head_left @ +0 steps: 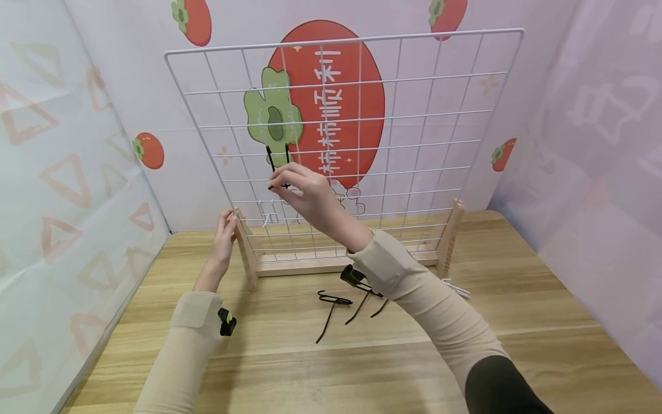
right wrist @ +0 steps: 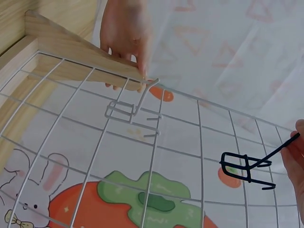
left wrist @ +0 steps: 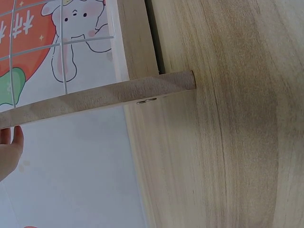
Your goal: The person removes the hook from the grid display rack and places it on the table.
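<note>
A white wire grid panel (head_left: 344, 42) stands upright in a wooden stand. My left hand (head_left: 223, 238) grips the top of the stand's left post (head_left: 247, 250), fingers on both sides of it in the right wrist view. In front of the panel's left part, my right hand (head_left: 315, 195) pinches the straight prong of a black wire hook (right wrist: 248, 167). The hook's bent ends point away from the hand; whether they touch the grid I cannot tell. Low on the panel's left side hangs a white wire hook (right wrist: 134, 113), close to the left post.
Several black wire hooks (head_left: 335, 301) lie on the wooden table (head_left: 289, 368) before the stand, some partly behind my right forearm. White hooks (head_left: 457, 289) lie near the right post (head_left: 449, 238). A printed cloth backdrop (head_left: 548, 190) surrounds the table's back and sides.
</note>
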